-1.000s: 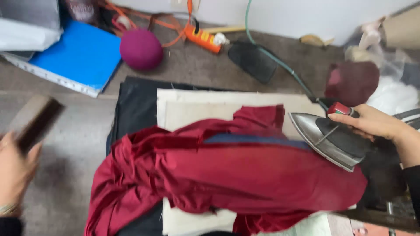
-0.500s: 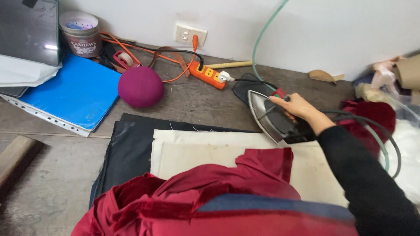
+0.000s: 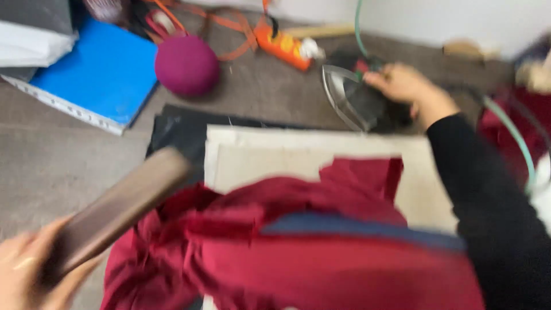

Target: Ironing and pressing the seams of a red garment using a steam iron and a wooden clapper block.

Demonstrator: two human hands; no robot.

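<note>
The iron point(image 3: 359, 100) is sitting tipped on the grey table point(image 3: 51, 166) beyond the cream pressing cloth point(image 3: 275, 155), the right hand point(image 3: 410, 89) wrapping its handle. The left hand point(image 3: 26, 275) is gripping a brown wooden block point(image 3: 117, 209) beside the dark red garment point(image 3: 298, 241).

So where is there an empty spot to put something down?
Bare grey tabletop lies left of the black mat, below the blue folder. Another patch sits between the purple ball and the iron. The far edge is crowded with orange cords.
</note>
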